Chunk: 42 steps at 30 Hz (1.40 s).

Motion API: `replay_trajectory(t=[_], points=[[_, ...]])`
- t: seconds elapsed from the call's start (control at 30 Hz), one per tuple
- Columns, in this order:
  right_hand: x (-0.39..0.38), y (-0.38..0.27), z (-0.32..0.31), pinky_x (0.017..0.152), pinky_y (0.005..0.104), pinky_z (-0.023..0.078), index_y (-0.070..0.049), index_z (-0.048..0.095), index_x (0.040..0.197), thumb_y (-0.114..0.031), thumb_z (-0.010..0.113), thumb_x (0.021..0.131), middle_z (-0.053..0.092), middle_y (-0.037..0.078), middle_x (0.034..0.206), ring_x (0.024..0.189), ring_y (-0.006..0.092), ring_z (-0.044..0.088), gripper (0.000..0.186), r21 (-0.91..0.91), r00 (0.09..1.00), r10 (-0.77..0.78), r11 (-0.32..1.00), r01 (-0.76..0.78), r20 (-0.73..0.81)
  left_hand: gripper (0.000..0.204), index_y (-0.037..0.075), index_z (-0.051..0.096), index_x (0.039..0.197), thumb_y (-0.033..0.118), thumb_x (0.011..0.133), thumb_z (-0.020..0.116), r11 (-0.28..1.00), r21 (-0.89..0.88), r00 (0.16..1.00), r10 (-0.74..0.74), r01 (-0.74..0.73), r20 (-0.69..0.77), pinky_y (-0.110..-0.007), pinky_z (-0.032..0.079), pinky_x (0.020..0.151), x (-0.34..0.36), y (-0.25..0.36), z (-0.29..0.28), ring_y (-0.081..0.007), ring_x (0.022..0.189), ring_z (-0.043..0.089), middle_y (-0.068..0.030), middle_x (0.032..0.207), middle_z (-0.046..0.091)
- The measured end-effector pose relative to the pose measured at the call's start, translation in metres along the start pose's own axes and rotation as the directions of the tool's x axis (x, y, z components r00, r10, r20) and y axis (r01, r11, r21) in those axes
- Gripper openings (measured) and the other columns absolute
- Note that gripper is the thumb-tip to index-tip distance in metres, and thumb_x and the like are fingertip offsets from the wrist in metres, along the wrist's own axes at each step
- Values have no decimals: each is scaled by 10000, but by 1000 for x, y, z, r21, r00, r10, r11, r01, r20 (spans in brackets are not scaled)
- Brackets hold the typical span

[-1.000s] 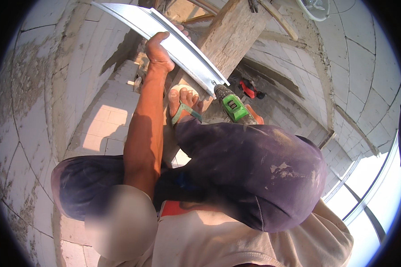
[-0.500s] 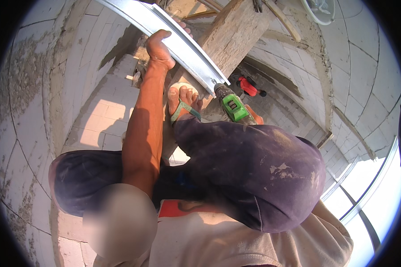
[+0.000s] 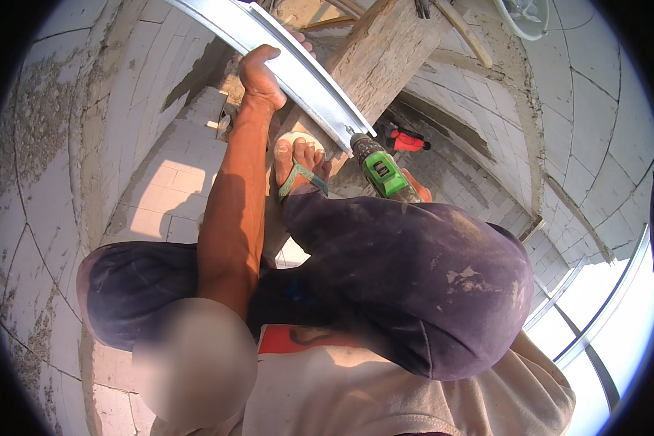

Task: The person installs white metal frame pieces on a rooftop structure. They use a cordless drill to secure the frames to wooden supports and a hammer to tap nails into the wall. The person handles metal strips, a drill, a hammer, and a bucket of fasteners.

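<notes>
My left hand [image 3: 260,78] is wrapped round a shiny metal channel [image 3: 287,62], thumb on the near side and fingertips showing past its far edge. The channel slants from the upper left down to the middle of the view. At its lower end, the tip of a green cordless drill [image 3: 386,174] meets the metal. My right hand [image 3: 417,187] grips the drill, mostly hidden behind the drill and my raised knee. My sandalled foot [image 3: 301,163] rests on a wooden plank just below the channel.
A thick weathered plank [image 3: 385,62] runs under the channel. Pale block walls [image 3: 51,218] rise on both sides. Far below, a person in red [image 3: 408,139] is on the lower floor. A white bucket [image 3: 523,16] stands at the upper right, and metal bars [image 3: 603,305] cross the bright opening.
The channel, drill and my hands stay almost in place, with only a slight shift of the view. The person in red below has changed posture slightly.
</notes>
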State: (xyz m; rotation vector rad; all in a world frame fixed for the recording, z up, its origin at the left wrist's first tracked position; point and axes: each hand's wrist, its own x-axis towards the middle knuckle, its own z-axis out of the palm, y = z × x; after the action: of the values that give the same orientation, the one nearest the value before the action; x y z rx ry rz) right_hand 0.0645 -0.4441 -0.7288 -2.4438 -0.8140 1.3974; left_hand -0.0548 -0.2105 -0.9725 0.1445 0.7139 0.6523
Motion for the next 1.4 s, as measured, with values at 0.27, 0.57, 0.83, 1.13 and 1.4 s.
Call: replay_trajectory(t=[0.27,0.57,0.83,1.13,1.4], points=[[0,-4,1,768,423,568,-45,586,1142,-251,823,880,745,180,984,901,308,759,409,2,1000,12,1000,-12,-13,572,-28,577,1273,169,736,547,1000,-16,1000,-1,1,-31,-575,550,995,3,-1,-1,-396,1049,664,-211,1107,653],[3,-23,5,742,423,570,-46,583,1114,-257,842,865,758,183,947,871,302,768,417,20,991,125,992,-124,-52,583,-33,556,1271,170,724,547,999,-52,999,-9,7,-43,-589,542,992,2,-1,-8,-407,1044,658,-223,1125,653],[-13,-5,11,741,422,574,-27,559,1117,-255,834,872,751,190,905,844,324,770,433,-16,984,-35,999,32,-174,488,-83,596,1246,126,828,456,996,-75,998,36,-39,-42,-537,592,937,-2,-3,-5,-398,1009,712,-242,1107,715],[1,10,21,787,391,579,-34,623,1238,-168,789,916,719,148,978,908,308,749,386,-79,987,-148,986,143,-59,466,-82,620,1224,108,828,464,996,-77,999,33,-36,-41,-524,594,929,4,-6,-13,-408,1028,721,-248,1102,730],[-1,23,27,797,378,576,-40,660,1233,-138,772,927,724,121,1074,915,265,730,340,-45,992,-127,991,127,-11,420,-82,652,1190,102,851,486,994,-76,997,75,-78,-34,-502,606,909,4,-7,-11,-397,983,740,-243,1055,742]])
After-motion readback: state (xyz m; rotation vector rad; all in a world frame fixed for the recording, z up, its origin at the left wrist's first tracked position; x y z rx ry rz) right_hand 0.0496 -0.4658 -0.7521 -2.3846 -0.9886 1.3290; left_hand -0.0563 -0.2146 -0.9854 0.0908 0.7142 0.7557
